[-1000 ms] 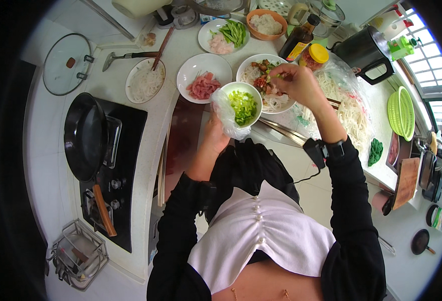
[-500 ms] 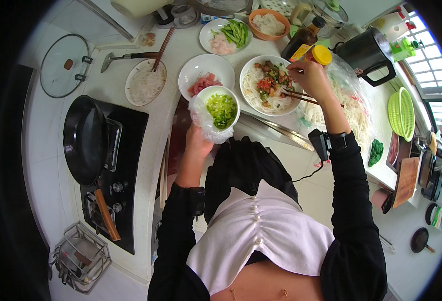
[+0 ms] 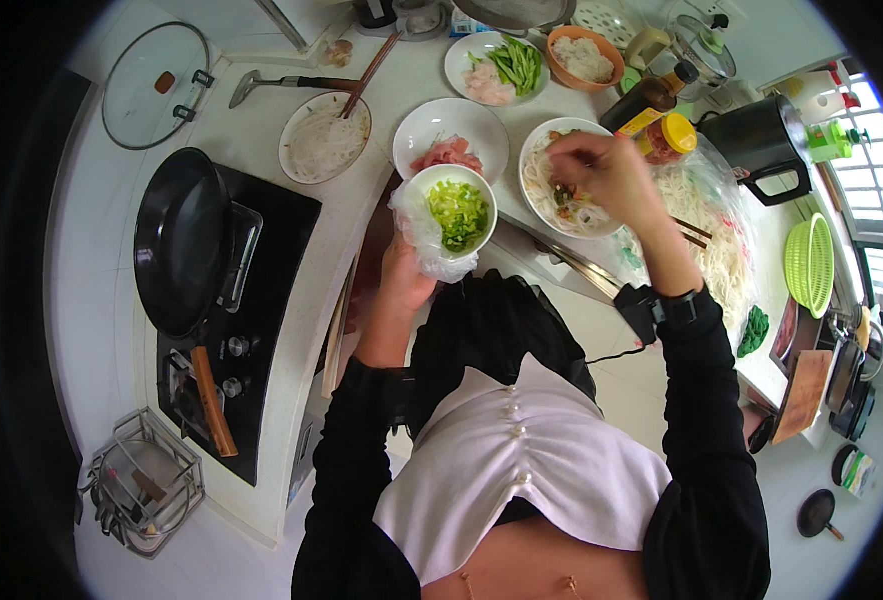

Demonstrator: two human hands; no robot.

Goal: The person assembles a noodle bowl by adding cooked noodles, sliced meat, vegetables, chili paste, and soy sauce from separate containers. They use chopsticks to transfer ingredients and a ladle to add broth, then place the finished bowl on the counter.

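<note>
My left hand (image 3: pixel 406 275) grips a small white bowl (image 3: pixel 491 225) of chopped scallions (image 3: pixel 457 215), with clear plastic film (image 3: pixel 421 235) bunched around its side. Over the white bowl of noodles (image 3: pixel 583 222) hovers my right hand (image 3: pixel 601 170), fingers curled downward and smeared by motion; whether they hold anything does not show. It hides much of the topping on the noodles. Chopsticks (image 3: pixel 693 232) stick out to the right beneath my right wrist. Just beyond the scallion bowl stands a white plate (image 3: pixel 416 130) with sliced pink meat (image 3: pixel 448 155).
Left are a bowl of pale noodles (image 3: pixel 323 150), a ladle (image 3: pixel 291 84), and a black wok (image 3: pixel 181 240) on the stove. Behind stand a plate of green vegetables (image 3: pixel 516 65), an orange bowl (image 3: pixel 559 75), a dark bottle (image 3: pixel 649 100) and a yellow-lidded jar (image 3: pixel 669 138). Bagged noodles (image 3: pixel 706 220) lie right.
My right hand has shifted left and lower over the noodle bowl, covering the topping that showed before. My left hand keeps its hold on the scallion bowl. The whole view has swung slightly.
</note>
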